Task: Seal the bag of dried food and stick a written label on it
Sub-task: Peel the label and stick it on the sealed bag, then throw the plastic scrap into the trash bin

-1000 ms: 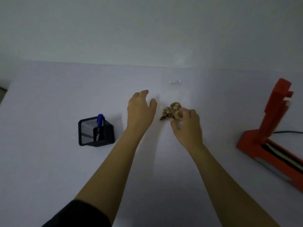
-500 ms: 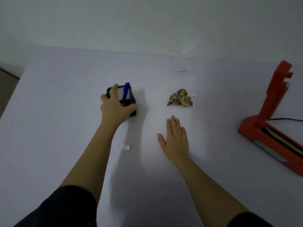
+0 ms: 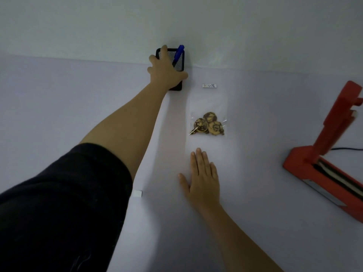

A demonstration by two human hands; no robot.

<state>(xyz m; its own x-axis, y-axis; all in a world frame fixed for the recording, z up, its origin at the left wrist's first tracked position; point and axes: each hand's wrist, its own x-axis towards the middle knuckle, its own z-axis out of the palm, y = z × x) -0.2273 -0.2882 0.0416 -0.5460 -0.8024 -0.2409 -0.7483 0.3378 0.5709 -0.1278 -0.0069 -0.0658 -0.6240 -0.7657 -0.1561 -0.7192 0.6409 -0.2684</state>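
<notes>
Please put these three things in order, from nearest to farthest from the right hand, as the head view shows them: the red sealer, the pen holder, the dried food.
1. dried food: just ahead of the right hand, beyond its fingertips.
2. red sealer: off to the right side.
3. pen holder: far ahead and to the left, by the wall, gripped by the left hand.

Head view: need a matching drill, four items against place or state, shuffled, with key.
Items
1. mesh pen holder
2. bag of dried food
3. heat sealer
4. white label

Place or state
A. red, arm raised, far right
B. gripped by the left hand
C. lying flat just beyond the fingertips of the right hand
D. beside the dark sleeve

Pairs: 1-B, 2-C, 3-A, 4-D
</notes>
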